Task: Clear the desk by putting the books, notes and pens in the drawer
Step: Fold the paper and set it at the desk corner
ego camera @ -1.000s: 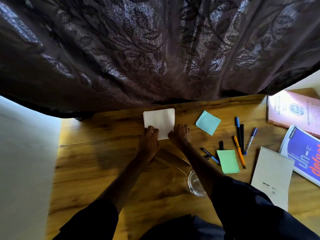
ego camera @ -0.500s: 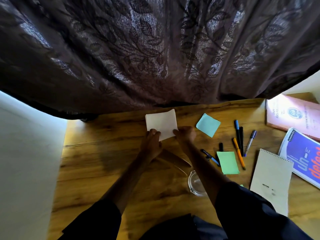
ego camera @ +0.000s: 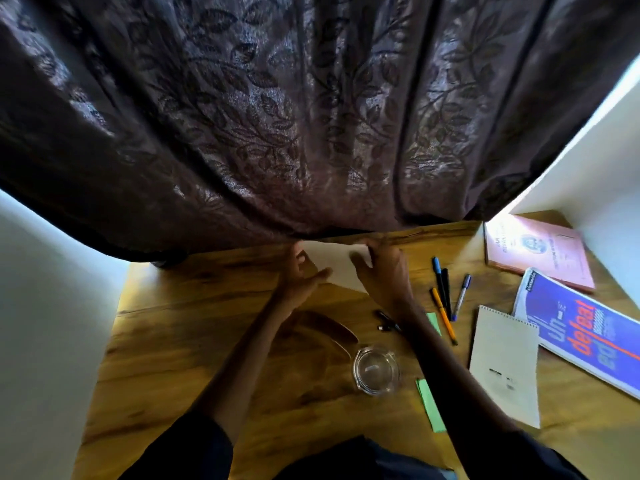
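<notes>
White paper note [ego camera: 341, 266] at the tabletop's [ego camera: 207, 341] far edge; I see left hand [ego camera: 299, 278] and right hand [ego camera: 382, 271], fingers clamped on its two sides.

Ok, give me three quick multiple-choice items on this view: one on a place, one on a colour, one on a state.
1. The glass dish sits: A) on a windowsill; B) on the desk between the forearms; C) in a drawer.
2. The book in the far right corner is: A) pink; B) green; C) black.
3. The white paper is: A) lying untouched; B) crumpled into a ball; C) held in both hands.
Answers: B, it stands on bare wood there; A, its cover shows pink; C, the left hand and right hand each grip an edge.
</notes>
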{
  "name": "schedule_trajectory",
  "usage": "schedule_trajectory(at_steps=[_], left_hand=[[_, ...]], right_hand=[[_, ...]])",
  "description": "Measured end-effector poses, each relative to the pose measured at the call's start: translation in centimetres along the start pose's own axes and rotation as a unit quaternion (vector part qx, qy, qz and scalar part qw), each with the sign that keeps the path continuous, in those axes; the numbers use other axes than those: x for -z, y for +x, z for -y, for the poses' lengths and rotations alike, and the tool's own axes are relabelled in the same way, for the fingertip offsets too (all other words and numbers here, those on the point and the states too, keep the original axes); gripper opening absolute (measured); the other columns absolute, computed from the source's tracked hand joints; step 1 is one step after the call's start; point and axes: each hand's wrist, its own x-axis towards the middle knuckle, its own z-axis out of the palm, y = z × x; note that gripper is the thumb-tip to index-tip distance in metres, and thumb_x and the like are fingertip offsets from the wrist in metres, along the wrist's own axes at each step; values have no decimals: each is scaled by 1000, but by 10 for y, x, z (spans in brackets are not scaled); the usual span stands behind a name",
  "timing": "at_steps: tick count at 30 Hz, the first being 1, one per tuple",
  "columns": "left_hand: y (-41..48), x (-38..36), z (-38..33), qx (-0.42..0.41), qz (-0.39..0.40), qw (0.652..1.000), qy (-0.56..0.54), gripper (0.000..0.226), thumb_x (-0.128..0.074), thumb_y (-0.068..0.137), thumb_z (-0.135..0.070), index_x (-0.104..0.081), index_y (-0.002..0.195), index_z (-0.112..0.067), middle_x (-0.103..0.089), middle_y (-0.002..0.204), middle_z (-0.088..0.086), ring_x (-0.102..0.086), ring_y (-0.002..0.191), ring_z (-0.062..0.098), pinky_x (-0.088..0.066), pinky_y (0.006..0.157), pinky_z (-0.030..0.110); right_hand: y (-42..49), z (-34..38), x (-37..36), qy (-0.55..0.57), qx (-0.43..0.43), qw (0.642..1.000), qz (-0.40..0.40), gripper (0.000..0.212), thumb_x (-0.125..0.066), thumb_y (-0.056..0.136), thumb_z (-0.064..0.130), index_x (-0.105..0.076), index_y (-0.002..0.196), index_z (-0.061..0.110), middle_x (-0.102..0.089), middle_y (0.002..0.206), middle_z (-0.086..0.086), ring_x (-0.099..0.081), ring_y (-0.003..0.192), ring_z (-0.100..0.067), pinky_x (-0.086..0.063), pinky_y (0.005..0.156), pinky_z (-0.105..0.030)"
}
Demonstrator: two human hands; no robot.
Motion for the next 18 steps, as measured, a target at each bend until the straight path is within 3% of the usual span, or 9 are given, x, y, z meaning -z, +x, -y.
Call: schedule_trajectory(at_steps=[3,6,10,13,16,18], left_hand=[[-16,-8,-13,11,86,995,-56,67,-79,85,-36,-47,142,-23,-59,135,-8,-57,125,13,-54,86,22],[-34,-15,-17,18,144,980,-133,36,-70,94,-32,-62,127,-19,-73,116,-1,-70,110,18,-61,86,31],[-44,-25,-20,43,115,981,-147,39,-71,92,-30,-64,127,-13,-72,119,4,-70,111,20,-61,84,33],[-48,-27,-21,50,79,986,-139,42,-74,89,-27,-64,126,-10,-72,119,6,-70,109,21,-61,85,34],[-53,-27,-21,65,47,988,-133,42,-76,88,-25,-65,125,-9,-73,118,5,-71,107,18,-62,82,30],[-57,-27,-20,76,45,987,-131,37,-75,90,-21,-65,123,-11,-72,118,4,-69,109,18,-61,81,27]], right_hand=[[-4,1,33,40,-62,996,-48,14,-73,89,25,-75,101,19,-70,80,9,-61,66,3,-40,54,-5],[-6,-11,53,99,-141,980,-97,13,-75,87,24,-76,99,21,-70,82,11,-60,70,9,-41,55,-4],[-9,-28,58,77,-183,973,-115,18,-76,85,30,-75,91,14,-75,86,0,-69,73,-14,-56,62,-33],[-13,-33,58,38,-186,974,-123,21,-74,87,31,-75,95,12,-73,87,0,-66,73,-14,-50,60,-26],[-17,-35,57,14,-168,979,-113,18,-65,93,26,-76,98,13,-75,92,-2,-68,77,-17,-56,63,-30],[-22,-40,54,-12,-172,979,-107,19,-60,94,22,-76,98,12,-74,91,-2,-67,77,-17,-49,59,-21]])
